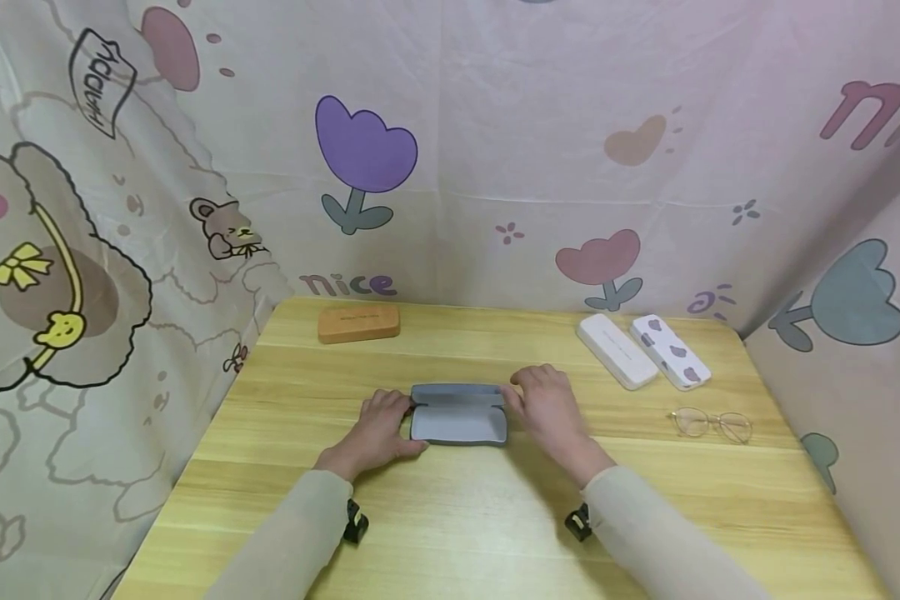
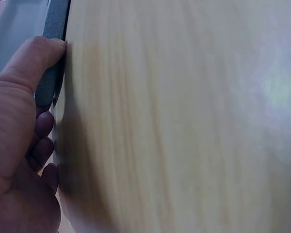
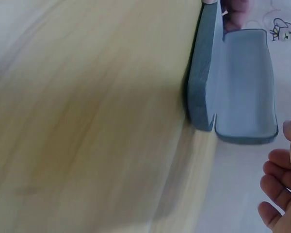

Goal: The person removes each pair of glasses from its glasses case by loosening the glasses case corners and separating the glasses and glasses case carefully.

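Observation:
A grey-blue glasses case (image 1: 459, 423) lies with its lid raised on the table, its pale lining showing. My left hand (image 1: 375, 433) grips the case's left end, the thumb on its front edge and the fingers around the side. In the left wrist view that thumb presses on the dark rim (image 2: 52, 80). At the opposite end, my right hand (image 1: 551, 408) is held beside the raised lid (image 3: 247, 82). Its fingers (image 3: 279, 191) are loosely bent with nothing in them, and a small gap from the lid shows in the right wrist view.
An orange-brown case (image 1: 358, 323) lies at the back left of the wooden table (image 1: 450, 525). Toward the back right are a white case (image 1: 617, 352) and a white case with purple-grey patches (image 1: 670, 352). Thin-framed glasses (image 1: 712, 423) rest in front of them. Printed cloth (image 1: 480, 150) hangs behind.

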The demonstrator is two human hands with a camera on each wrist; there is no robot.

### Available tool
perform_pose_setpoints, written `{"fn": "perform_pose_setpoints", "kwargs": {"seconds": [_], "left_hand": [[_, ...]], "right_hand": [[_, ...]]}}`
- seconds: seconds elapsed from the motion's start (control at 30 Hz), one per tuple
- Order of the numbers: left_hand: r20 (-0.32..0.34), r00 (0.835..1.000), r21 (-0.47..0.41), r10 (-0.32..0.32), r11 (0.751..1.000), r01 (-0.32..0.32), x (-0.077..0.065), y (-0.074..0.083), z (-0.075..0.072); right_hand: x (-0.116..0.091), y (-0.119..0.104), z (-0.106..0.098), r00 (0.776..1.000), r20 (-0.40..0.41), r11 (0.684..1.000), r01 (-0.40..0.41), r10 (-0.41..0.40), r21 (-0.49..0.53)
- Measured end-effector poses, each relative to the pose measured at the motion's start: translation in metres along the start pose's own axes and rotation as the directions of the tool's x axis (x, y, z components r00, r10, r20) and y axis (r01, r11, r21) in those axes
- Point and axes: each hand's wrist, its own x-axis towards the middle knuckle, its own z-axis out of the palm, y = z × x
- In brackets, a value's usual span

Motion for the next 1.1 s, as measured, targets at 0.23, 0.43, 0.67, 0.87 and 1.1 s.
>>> {"fn": "perform_pose_setpoints", "kwargs": {"seconds": [0.23,0.43,0.67,0.87,1.1], "left_hand": [[0.004,1.0,0.004,-0.002,1.0,0.002,0.0,0.0,0.0],[0.002,1.0,0.007,-0.001,1.0,0.001,0.0,0.001,0.0],[0.002,1.0,0.007,-0.004,1.0,0.004,0.0,0.001,-0.001],[0.002,1.0,0.011,-0.007,1.0,0.007,0.0,0.001,-0.001],[0.004,1.0,0.011,-0.01,1.0,0.01,0.0,0.001,-0.001]], "right_hand": [[0.005,-0.006,0.007,1.0,0.017,1.0,-0.014,0.014,-0.02],[0.006,-0.008,0.008,1.0,-0.007,1.0,0.006,-0.006,-0.026],[0.006,-0.01,0.007,0.999,-0.03,0.996,0.042,-0.044,-0.075],[0.004,-0.012,0.006,0.997,-0.046,0.993,0.061,-0.066,-0.103],[0.003,-0.011,0.007,0.996,-0.055,0.991,0.067,-0.074,-0.119]]}}
